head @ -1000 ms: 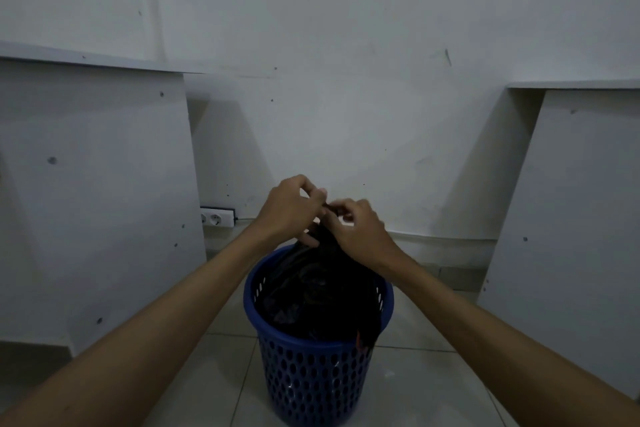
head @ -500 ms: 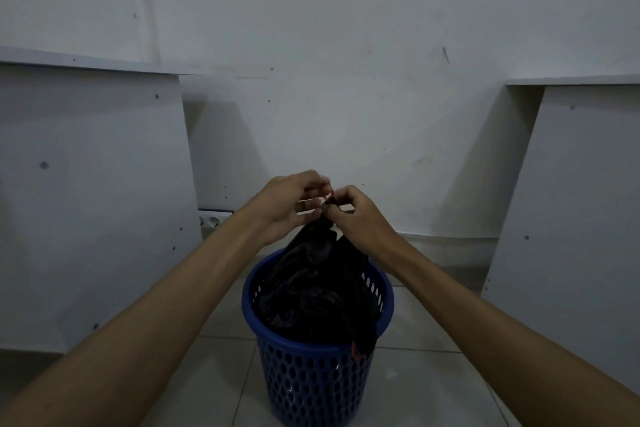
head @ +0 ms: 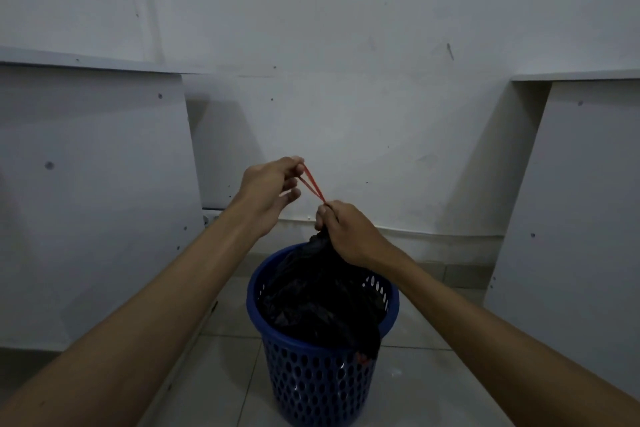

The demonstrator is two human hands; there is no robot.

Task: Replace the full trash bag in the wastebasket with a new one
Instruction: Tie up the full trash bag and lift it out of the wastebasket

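A blue perforated wastebasket point(head: 318, 381) stands on the tiled floor in front of me. A full black trash bag point(head: 318, 302) fills it, its top gathered into a neck above the rim. My right hand point(head: 346, 236) grips that gathered neck. My left hand point(head: 272, 185) is raised up and to the left, pinching a red drawstring point(head: 313, 184) that runs taut down to the bag's neck at my right hand. A bit of the bag hangs over the basket's front rim.
White desk side panels stand at the left point(head: 93, 204) and right point(head: 571, 204), with a white wall point(head: 346, 97) behind the basket. A wall socket point(head: 207, 218) sits low behind my left forearm. Pale floor tiles point(head: 415, 385) surround the basket.
My hands, together over the bag's neck before, have come apart. The left hand has drawn the red string up and left, stretching it taut; the right hand stays gripping the neck.
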